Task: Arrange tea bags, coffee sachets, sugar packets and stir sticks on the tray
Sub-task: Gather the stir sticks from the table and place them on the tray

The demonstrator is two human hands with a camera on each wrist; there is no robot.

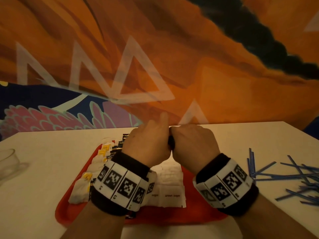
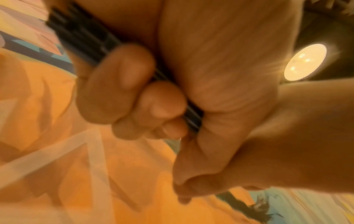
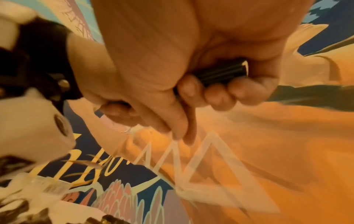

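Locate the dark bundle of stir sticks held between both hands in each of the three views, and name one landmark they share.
Head: the bundle of stir sticks shows only as a dark sliver between the left hand and right hand, above the red tray.
Left wrist: upper left, running diagonally under curled fingers.
Right wrist: upper centre-right, a short dark stretch above the fingertips.
Shared landmark: the orange mural wall with pale triangle outlines.
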